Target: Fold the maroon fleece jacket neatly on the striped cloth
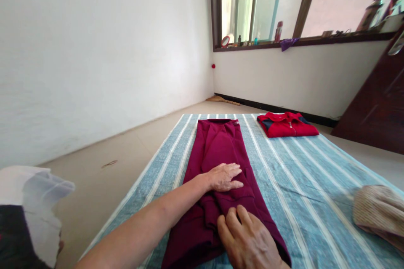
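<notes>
A maroon garment (221, 142) lies lengthwise on the striped blue cloth, folded into a long narrow shape with creases and loose folds near me. Whether it is a top or trousers I cannot tell. My left hand (223, 177) rests flat on its middle, fingers stretched toward the right. Closer to me, my right hand (249, 237) has its fingers curled down on the fabric, closed on the near part of the garment. The fingertips of that hand are partly hidden.
Under everything is a blue and white striped cloth (284, 185). A folded red jacket (287, 125) sits at the far right, and a beige ribbed cloth item (378, 210) at the right edge. White and black material (34, 201) is at the lower left. A broom (222, 99) lies on the floor.
</notes>
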A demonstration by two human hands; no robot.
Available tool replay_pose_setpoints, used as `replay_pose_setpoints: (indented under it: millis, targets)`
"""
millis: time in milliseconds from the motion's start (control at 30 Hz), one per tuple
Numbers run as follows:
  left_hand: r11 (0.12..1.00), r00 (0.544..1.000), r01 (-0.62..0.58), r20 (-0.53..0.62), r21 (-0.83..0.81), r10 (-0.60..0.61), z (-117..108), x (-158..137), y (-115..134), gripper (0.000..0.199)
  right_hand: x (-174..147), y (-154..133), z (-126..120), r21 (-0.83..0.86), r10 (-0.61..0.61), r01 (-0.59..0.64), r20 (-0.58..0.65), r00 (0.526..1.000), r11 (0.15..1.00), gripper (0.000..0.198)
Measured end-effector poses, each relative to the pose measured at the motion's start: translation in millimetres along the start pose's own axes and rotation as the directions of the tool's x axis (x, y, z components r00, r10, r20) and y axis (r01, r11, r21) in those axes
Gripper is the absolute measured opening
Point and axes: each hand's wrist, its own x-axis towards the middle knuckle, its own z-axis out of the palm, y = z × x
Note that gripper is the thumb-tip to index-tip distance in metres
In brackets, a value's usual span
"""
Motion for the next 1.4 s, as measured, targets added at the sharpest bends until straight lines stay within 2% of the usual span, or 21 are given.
replay_pose_setpoints:
  millis: [133, 267, 333, 400, 500, 633, 767, 933, 1033, 1200, 1400]
  targets:
    - [0.999, 1.000, 0.013, 0.020, -0.044, -0.012, 3, 0, 5, 0.065, 9, 10, -12, 0.007, -0.023, 0.023, -0.011, 1.000, 1.000, 0.021]
    - [0.998, 1.000, -0.017, -0.005, -0.066, 0.017, -20, 8, 9, 0.061, 30, 32, -38, 0.070, -0.080, 0.076, 0.054, 0.995, 0.995, 0.018]
    - [0.995, 0.998, -0.054, 0.029, -0.086, 0.057, -29, 13, 13, 0.057, 39, 41, -49, 0.094, -0.102, 0.095, 0.065, 0.993, 0.991, 0.019]
    - [0.989, 0.990, -0.097, 0.088, -0.112, 0.108, -29, 15, 16, 0.056, 42, 46, -54, 0.106, -0.125, 0.117, 0.079, 0.989, 0.988, 0.018]
    - [0.988, 0.983, -0.104, 0.137, -0.114, 0.119, -11, 13, 17, 0.056, 33, 42, -46, 0.115, -0.155, 0.145, 0.081, 0.985, 0.983, 0.017]
    - [0.991, 0.994, -0.063, 0.087, -0.116, 0.073, 12, 6, 16, 0.061, 19, 31, -31, 0.069, -0.161, 0.161, 0.001, 0.987, 0.985, 0.015]
    - [0.977, 0.994, -0.096, 0.034, -0.188, 0.105, 4, 6, 17, 0.057, 24, 36, -37, 0.074, -0.174, 0.172, 0.035, 0.984, 0.982, 0.012]
    - [0.962, 0.988, -0.139, 0.026, -0.234, 0.149, -6, 10, 17, 0.050, 35, 51, -41, 0.136, -0.207, 0.194, 0.095, 0.974, 0.972, 0.014]
    - [0.962, 0.985, -0.165, 0.015, -0.218, 0.172, 2, 8, 13, 0.049, 35, 53, -33, 0.145, -0.226, 0.210, 0.101, 0.969, 0.967, 0.015]
    - [0.970, 0.991, -0.134, -0.001, -0.205, 0.136, 17, 6, 5, 0.051, 38, 55, -22, 0.151, -0.264, 0.249, 0.095, 0.960, 0.957, 0.015]
    - [0.960, 0.984, -0.159, -0.112, -0.231, 0.136, 28, 5, 2, 0.041, 46, 57, -21, 0.215, -0.280, 0.245, 0.151, 0.948, 0.945, 0.017]
